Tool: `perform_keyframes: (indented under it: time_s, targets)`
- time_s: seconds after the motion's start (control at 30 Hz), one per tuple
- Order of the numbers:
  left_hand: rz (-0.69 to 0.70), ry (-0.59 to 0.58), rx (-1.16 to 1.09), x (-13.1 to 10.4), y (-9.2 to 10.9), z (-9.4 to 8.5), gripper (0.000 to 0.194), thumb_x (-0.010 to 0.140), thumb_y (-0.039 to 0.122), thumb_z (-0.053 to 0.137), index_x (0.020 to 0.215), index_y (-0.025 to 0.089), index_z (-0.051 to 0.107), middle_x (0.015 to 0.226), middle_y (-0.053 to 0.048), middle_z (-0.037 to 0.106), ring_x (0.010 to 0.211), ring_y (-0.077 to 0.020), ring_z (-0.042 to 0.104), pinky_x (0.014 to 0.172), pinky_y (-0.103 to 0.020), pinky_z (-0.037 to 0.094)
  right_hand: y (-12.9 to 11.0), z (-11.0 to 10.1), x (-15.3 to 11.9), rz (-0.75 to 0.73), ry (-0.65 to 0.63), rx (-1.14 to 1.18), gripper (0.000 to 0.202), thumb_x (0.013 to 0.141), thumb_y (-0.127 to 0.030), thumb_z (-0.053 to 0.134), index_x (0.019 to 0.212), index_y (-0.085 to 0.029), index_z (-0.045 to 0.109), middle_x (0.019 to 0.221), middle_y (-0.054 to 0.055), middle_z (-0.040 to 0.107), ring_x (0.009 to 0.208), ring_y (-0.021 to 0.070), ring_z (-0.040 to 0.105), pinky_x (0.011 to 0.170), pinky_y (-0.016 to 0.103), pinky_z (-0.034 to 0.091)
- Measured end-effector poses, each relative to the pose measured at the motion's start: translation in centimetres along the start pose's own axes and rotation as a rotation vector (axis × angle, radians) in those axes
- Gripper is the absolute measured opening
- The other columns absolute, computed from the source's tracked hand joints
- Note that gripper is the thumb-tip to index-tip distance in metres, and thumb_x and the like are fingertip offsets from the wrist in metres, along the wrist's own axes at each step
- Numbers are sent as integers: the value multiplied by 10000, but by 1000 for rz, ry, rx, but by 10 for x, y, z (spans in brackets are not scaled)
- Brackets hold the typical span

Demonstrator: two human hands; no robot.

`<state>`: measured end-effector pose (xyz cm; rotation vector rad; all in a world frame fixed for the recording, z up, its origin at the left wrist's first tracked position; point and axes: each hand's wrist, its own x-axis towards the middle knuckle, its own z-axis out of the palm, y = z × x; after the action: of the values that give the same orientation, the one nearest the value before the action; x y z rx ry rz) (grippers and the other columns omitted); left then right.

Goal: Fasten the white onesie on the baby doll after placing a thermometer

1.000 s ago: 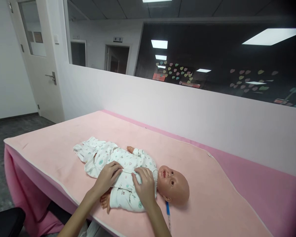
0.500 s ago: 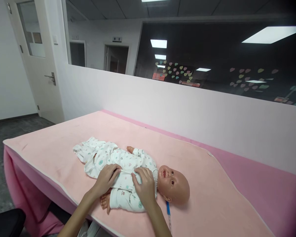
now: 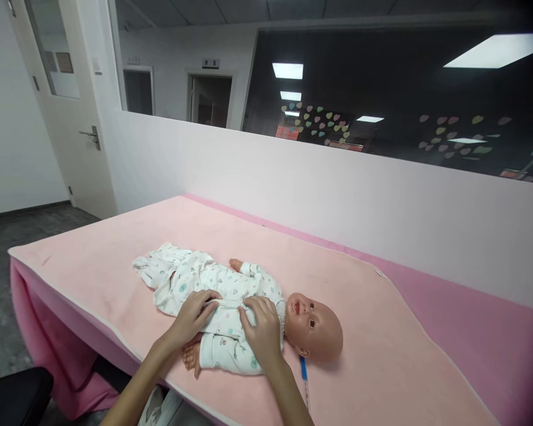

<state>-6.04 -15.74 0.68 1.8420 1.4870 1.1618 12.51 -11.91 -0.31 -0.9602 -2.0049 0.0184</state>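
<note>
A baby doll lies on its back with its head to the right, dressed in a white patterned baby outfit. My left hand is at the middle of the doll's front, its thumb and fingers pinching the cloth edge. Nearer the chest, my right hand is curled over the same front edge, thumb and fingertips on the fabric. The cloth between both hands looks slightly raised. One doll hand sticks out of the near sleeve. The outfit's leg end lies loose to the left.
Pale pink padding covers the table, over a darker pink cloth. A blue-tipped thin strip lies beside the doll's head. A low white wall with a window runs behind. A black chair part is at lower left.
The view has tilted slightly, shifting the scene a little. Both hands stay at the outfit's front edge, with only small finger movements. The doll lies as before.
</note>
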Motion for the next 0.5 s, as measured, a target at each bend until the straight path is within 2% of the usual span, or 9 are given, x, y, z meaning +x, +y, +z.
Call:
perform_keyframes:
  time_s: [0.33, 0.5]
  targets:
    - [-46, 45, -248, 1, 0, 1, 236, 814, 396, 430, 889, 188, 511, 870, -17, 554, 843, -124, 508, 735, -210, 409, 1, 1, -1, -11, 16, 1, 85, 814, -215, 481, 841, -181, 554, 828, 41, 587, 825, 166, 502, 744, 309, 381]
    - [-72, -28, -229, 7, -4, -8, 229, 776, 389, 504, 858, 176, 524, 838, -9, 554, 770, -103, 494, 647, -176, 377, 1, 1, -1, -8, 13, 3, 96, 818, -220, 471, 835, -178, 556, 824, 50, 584, 821, 172, 503, 743, 317, 382]
